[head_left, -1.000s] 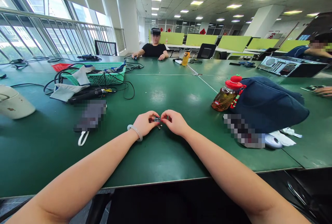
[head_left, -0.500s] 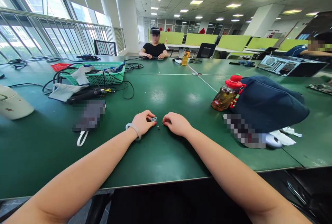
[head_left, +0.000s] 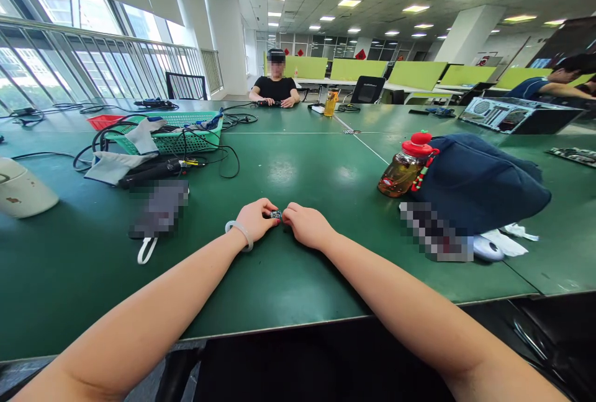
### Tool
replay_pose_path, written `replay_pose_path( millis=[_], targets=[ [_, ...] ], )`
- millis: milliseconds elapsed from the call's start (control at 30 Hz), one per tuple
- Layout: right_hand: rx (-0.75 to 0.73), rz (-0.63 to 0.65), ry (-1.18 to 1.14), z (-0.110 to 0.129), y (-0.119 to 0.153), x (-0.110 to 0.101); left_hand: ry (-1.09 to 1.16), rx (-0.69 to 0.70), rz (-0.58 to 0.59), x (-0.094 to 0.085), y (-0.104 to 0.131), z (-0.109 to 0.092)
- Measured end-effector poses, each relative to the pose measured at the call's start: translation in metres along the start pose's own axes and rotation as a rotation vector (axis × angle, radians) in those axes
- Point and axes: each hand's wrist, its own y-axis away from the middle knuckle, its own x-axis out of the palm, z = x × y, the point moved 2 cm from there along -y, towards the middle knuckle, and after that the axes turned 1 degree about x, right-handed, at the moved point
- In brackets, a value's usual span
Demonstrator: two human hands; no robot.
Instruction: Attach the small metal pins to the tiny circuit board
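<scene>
Head view: pinching a tiny piece, easily lost from the fingertips.
Gripping a small circuit board (head_left: 275,214) between thumb and fingers of the left hand (head_left: 255,216), over the near part of the worktop (head_left: 279,284), just beside the right hand (head_left: 307,224). On that right side, curled in close at the board's edge; too hidden to tell whether pinching anything or touching the board. Could twist or pop out of so slight a hold if pushed from the right without matching support on the left. Might then skid over the smooth, glossy surface. Could bend under too hard a squeeze. Partly covered by fingers, so prone to misjudged contact. Well apart from the bottle (head_left: 397,175), so unlikely to knock it.
</scene>
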Motion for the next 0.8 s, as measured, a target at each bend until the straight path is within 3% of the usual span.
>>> replay_pose_path(
  millis=[200,467,667,800],
  targets=[
    [0.022,-0.109,-0.047,0.001,0.001,-0.007,0.002,0.064,0.014,0.0,0.004,-0.008],
    [-0.075,-0.134,0.034,0.002,0.002,-0.006,0.088,0.103,0.06,0.0,0.006,-0.014],
    [-0.021,-0.184,-0.222,-0.005,0.003,-0.012,0.424,0.021,0.113,0.0,0.002,-0.007],
    [-0.039,-0.139,-0.32,-0.009,0.005,-0.015,0.693,-0.063,0.1,-0.001,-0.002,-0.001]
  ],
)
